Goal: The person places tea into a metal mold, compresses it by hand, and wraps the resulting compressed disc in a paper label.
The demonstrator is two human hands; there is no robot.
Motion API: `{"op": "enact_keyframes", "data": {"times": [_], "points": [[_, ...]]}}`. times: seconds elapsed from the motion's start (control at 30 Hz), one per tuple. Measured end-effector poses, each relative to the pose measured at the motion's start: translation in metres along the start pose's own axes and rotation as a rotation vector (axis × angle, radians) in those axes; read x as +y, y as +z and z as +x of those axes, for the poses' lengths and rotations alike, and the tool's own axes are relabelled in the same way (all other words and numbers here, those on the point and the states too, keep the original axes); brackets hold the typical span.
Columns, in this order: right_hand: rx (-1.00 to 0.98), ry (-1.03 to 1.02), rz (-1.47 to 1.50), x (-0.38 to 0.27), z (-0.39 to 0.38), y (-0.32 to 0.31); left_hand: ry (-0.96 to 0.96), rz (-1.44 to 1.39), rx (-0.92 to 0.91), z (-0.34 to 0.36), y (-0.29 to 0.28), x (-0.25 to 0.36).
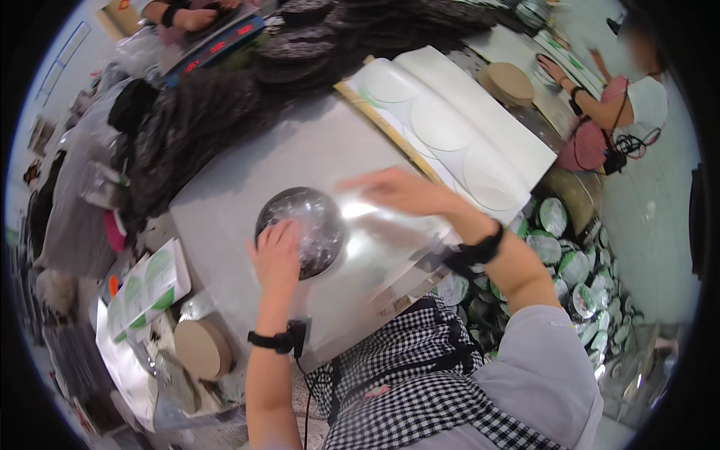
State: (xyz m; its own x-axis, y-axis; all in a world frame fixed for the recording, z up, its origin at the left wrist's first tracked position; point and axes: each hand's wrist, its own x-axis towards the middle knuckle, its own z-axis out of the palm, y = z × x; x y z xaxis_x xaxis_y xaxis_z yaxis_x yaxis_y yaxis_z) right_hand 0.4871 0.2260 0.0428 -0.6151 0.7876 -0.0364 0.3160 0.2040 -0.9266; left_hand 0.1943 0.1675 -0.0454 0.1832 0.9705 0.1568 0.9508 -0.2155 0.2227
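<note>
A round, dark disc with a shiny clear surface [322, 244] lies on the pale, smooth worktop [232, 187]. My left hand [276, 255] rests on the disc's left part, its fingers spread and lying over the surface. To the right of the disc, my right hand [401, 191] is above the worktop, blurred by motion. Its fingers reach out toward the left, and nothing shows in them. Both wrists wear black bands, the left one with a cable.
At the far right of the worktop lies a stack of white sheets with round labels [439, 124]. Dark discs [296, 56] are piled at the back. Green-and-white round packages [581, 292] fill the lower right. Cardboard discs [202, 350] stand lower left. Co-workers' hands [551, 69] work beyond.
</note>
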Motion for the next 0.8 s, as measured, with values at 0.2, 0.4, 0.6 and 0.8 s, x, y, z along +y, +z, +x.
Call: {"op": "enact_keyframes", "data": {"times": [0.2, 0.4, 0.6, 0.8], "points": [[0.507, 0.509, -1.050, 0.094, -0.221, -0.092, 0.047, -0.088, 0.035, 0.010, -0.003, 0.014], [1.275, 0.470, -0.221, 0.132, -0.243, -0.156, 0.034, -0.092, 0.006, 0.010, -0.001, 0.010], [0.580, 0.469, -1.314, 0.074, -0.145, -0.150, 0.006, -0.065, 0.012, 0.006, -0.005, 0.010], [0.676, 0.556, -1.038, 0.199, -0.041, -0.257, 0.020, -0.094, 0.001, 0.015, -0.011, 0.014]]}}
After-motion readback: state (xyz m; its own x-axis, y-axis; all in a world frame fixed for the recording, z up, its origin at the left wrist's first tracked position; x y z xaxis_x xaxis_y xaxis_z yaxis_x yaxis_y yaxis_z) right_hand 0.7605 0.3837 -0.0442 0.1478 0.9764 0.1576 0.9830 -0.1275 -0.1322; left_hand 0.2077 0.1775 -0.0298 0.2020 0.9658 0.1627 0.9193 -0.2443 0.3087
